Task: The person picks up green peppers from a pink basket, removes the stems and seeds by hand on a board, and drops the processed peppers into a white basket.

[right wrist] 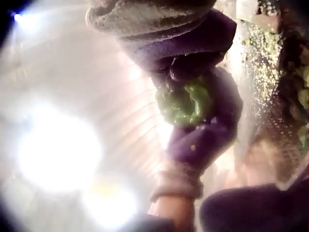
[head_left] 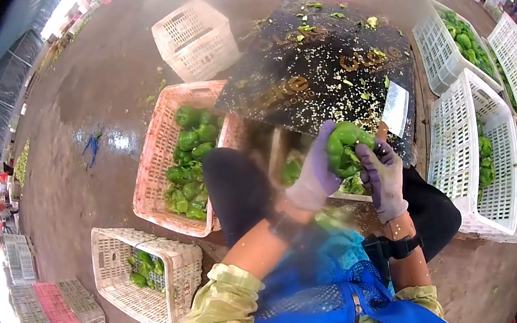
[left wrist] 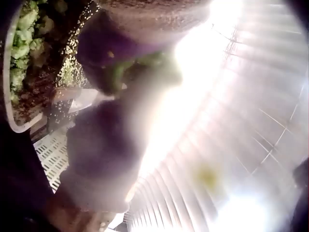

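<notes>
A green pepper (head_left: 346,143) is gripped by the gloved left hand (head_left: 317,170), whose fingers curl round its left side. The gloved right hand (head_left: 383,177) has its bent fingers against the pepper's right side. In the right wrist view the pepper (right wrist: 186,102) shows its hollowed end, with the right hand (right wrist: 181,43) at it and the left hand (right wrist: 207,125) wrapped round it. Glare and blur hide most of the pepper in the left wrist view. A cleaver (head_left: 396,107) lies on the seed-strewn black board (head_left: 324,68), beyond the right hand.
A pink crate (head_left: 148,169) of green peppers stands left of the board. A white crate (head_left: 180,289) with pepper pieces lies at the lower left, and an empty white crate (head_left: 201,45) stands beyond. White crates (head_left: 456,148) of peppers line the right. Below the hands is another container with green pieces.
</notes>
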`<action>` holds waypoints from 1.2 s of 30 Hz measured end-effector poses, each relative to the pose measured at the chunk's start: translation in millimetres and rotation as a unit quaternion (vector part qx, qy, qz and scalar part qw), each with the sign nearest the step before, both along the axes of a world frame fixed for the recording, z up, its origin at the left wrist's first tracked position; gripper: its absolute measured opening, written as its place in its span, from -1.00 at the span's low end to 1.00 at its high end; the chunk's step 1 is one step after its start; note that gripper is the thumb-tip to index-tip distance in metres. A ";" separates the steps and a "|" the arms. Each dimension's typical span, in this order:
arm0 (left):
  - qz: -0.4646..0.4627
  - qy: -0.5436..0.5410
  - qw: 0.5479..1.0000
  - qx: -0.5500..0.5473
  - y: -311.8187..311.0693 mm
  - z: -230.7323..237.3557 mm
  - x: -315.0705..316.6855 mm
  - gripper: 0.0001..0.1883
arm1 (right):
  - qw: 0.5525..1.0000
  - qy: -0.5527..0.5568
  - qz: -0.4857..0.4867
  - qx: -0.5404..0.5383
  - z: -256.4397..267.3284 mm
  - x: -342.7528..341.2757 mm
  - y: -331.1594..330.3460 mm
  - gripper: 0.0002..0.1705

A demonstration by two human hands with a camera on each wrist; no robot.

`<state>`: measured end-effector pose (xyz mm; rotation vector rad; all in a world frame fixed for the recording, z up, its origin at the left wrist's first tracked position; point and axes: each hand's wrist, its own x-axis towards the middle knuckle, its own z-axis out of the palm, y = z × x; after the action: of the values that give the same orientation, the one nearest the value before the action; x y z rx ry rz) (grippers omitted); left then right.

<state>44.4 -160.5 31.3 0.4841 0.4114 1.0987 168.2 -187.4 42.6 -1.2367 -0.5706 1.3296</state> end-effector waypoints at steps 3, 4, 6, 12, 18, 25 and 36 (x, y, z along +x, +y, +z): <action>-0.104 -0.118 0.976 -0.153 24.9 -19.2 -4.8 -0.56 | 0.994 0.053 0.075 0.061 -20.2 3.4 -7.8 -0.70; -0.105 -0.114 0.973 -0.173 24.9 -14.0 -5.4 -0.57 | 0.990 0.029 0.120 0.063 -17.9 9.3 -6.1 -0.65; -0.080 -0.067 0.974 -0.202 18.2 -0.3 -6.5 -0.60 | 0.983 -0.009 0.179 0.041 -9.2 16.9 -3.2 -0.56; -0.004 0.115 0.993 0.001 1.1 -1.5 -2.2 -0.66 | 0.922 -0.101 0.375 0.018 30.5 31.1 13.0 -0.41; -0.108 0.084 0.989 -0.055 17.3 -24.5 -10.1 -0.69 | 0.908 -0.065 0.409 -0.061 35.9 38.3 3.9 -0.43; -0.038 0.221 0.970 0.098 24.9 -39.7 -14.1 -0.77 | 0.923 0.021 0.372 -0.095 6.3 33.7 -2.5 -0.44; 0.158 0.360 0.916 0.079 29.1 -60.8 -2.4 -0.73 | 0.956 -0.105 0.266 -0.062 -3.5 16.1 5.0 -0.59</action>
<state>42.0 -131.4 -29.5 0.9976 1.0830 1.2461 184.3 -182.5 39.0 -1.3929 -1.0383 1.7096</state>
